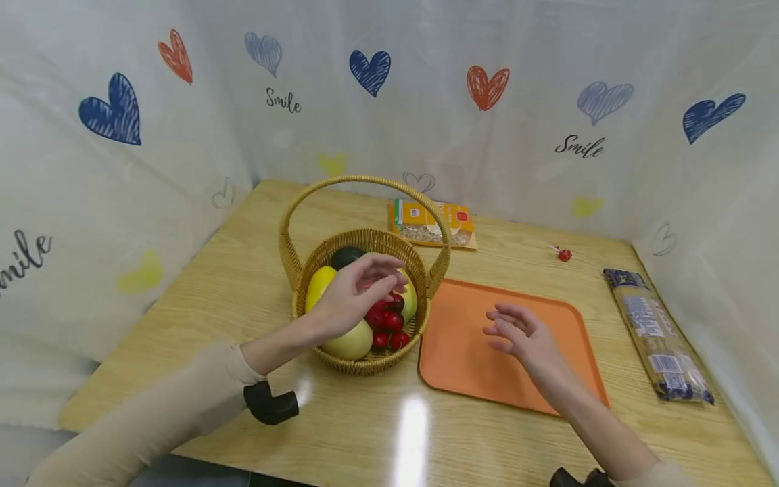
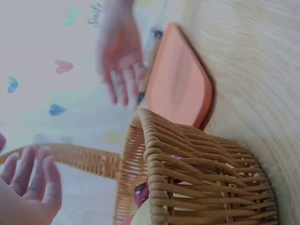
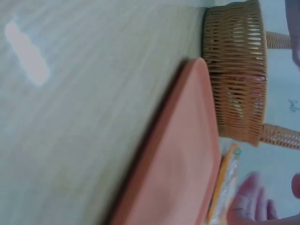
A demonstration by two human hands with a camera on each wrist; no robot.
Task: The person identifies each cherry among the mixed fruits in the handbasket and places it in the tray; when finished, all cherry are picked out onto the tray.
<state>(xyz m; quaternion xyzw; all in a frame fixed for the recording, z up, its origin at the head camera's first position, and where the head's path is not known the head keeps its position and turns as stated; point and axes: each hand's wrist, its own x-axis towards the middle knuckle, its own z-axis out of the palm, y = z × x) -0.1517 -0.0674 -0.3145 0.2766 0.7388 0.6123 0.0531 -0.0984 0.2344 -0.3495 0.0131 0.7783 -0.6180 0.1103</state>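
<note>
Over the wicker basket [image 1: 362,367] hovers my left hand [image 1: 353,291], its fingers loosely bent and holding nothing. Inside the basket lie a yellow fruit [image 1: 319,287], a dark green fruit [image 1: 347,257], a pale round fruit [image 1: 351,342] and several red cherries [image 1: 394,322]; the hand hides part of them. My right hand [image 1: 535,348] hangs above the orange tray [image 1: 456,338], fingers relaxed and nothing in them. In the left wrist view the left hand [image 2: 30,192] is beside the basket's arched handle [image 2: 84,157].
An orange food packet [image 1: 435,224] lies behind the basket. A red lollipop [image 1: 563,254] sits on the table [image 1: 201,297] toward the back right. Along the right edge is a long clear-and-blue packet [image 1: 657,335]. A curtain with printed hearts [image 1: 420,122] encloses the table.
</note>
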